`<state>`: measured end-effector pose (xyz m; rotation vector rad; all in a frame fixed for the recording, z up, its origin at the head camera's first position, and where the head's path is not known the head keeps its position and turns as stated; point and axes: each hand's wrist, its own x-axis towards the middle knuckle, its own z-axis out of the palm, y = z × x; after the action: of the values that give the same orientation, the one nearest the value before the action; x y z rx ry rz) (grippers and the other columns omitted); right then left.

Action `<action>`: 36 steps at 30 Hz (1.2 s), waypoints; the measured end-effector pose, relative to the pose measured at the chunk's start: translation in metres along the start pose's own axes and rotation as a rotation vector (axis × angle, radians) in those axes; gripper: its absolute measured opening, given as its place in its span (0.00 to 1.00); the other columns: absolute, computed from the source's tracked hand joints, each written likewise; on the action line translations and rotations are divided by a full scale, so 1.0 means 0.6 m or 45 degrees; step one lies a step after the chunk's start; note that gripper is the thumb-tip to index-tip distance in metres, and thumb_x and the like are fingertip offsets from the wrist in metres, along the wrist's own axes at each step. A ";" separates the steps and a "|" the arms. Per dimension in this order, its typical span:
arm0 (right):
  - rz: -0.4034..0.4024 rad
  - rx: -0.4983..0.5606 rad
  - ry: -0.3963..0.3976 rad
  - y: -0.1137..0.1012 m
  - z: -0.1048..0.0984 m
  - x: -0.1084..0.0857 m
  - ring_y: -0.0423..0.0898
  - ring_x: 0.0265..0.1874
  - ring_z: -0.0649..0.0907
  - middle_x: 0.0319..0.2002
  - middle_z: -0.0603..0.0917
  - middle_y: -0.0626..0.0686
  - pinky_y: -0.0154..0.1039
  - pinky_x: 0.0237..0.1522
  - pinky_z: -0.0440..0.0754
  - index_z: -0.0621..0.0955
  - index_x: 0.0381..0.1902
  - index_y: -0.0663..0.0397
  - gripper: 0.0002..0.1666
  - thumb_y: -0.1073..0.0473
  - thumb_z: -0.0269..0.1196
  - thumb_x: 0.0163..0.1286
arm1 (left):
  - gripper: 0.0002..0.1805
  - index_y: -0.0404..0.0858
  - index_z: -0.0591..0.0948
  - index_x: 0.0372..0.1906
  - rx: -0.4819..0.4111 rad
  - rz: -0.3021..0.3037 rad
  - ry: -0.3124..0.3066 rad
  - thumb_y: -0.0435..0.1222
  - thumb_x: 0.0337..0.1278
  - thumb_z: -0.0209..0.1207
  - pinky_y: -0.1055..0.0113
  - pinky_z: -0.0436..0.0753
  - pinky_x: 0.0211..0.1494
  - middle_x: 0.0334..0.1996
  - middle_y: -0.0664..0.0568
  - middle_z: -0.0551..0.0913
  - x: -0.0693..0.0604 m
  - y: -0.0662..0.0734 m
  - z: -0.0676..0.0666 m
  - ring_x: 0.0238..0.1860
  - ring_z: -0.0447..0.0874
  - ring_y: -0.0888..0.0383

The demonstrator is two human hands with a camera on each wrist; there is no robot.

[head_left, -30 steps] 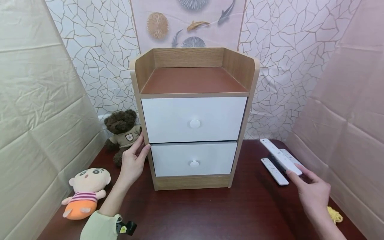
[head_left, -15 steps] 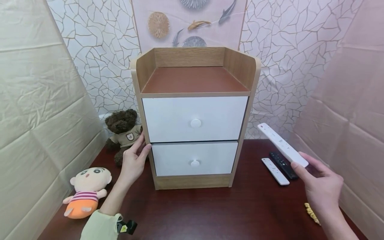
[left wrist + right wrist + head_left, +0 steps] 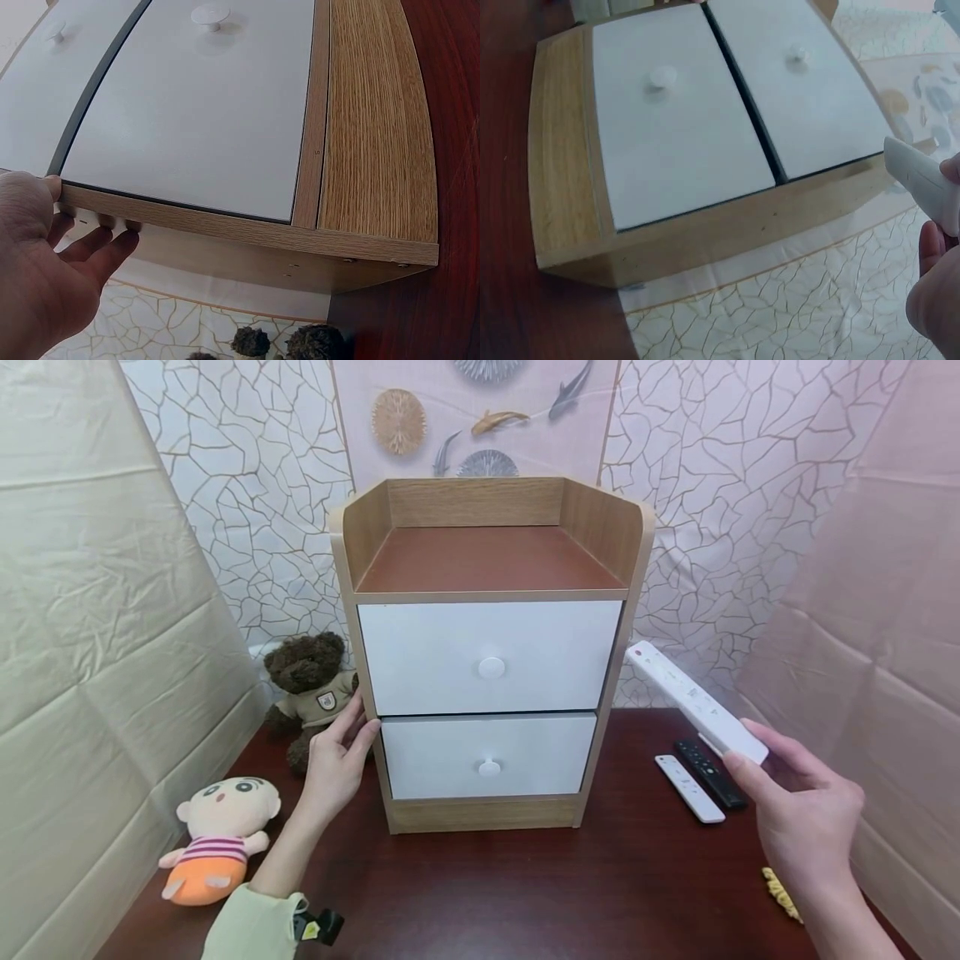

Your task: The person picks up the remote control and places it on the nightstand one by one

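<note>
My right hand [image 3: 810,810] pinches one end of a white remote [image 3: 697,702], which is tilted up above the table, its far end near the cabinet's right side. In the right wrist view the remote [image 3: 922,180] shows at the right edge, with part of my hand [image 3: 941,300]. My left hand [image 3: 333,772] touches the left side of the cabinet [image 3: 483,814], thumb on the front edge and fingers along the side panel. The left wrist view shows that hand [image 3: 60,270] at the cabinet's edge [image 3: 225,225]. Both white drawers [image 3: 491,693] are closed.
Right of the cabinet lie a black remote [image 3: 708,775], a white remote [image 3: 690,789] and another white one partly hidden under the held remote. A yellow item [image 3: 782,895] is nearer. On the left are a brown bear [image 3: 303,668] and a doll [image 3: 217,852].
My right hand has lifted the white remote up from beside the others and moved it slightly left, toward the cabinet. My left hand stays against the cabinet's side.
</note>
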<state>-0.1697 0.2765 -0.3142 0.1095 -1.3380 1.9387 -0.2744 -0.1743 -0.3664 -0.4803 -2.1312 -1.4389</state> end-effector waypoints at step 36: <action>-0.284 -0.217 -0.195 -0.011 0.214 0.044 0.45 0.34 0.84 0.41 0.89 0.54 0.30 0.39 0.83 0.89 0.50 0.64 0.21 0.74 0.74 0.57 | 0.30 0.37 0.66 0.78 0.024 0.012 0.018 0.35 0.77 0.57 0.74 0.78 0.57 0.67 0.39 0.76 0.000 -0.002 0.002 0.63 0.79 0.47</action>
<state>-0.2273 0.1853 -0.2395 0.3160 -1.5170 1.6502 -0.2751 -0.1739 -0.3676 -0.4714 -2.1261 -1.4119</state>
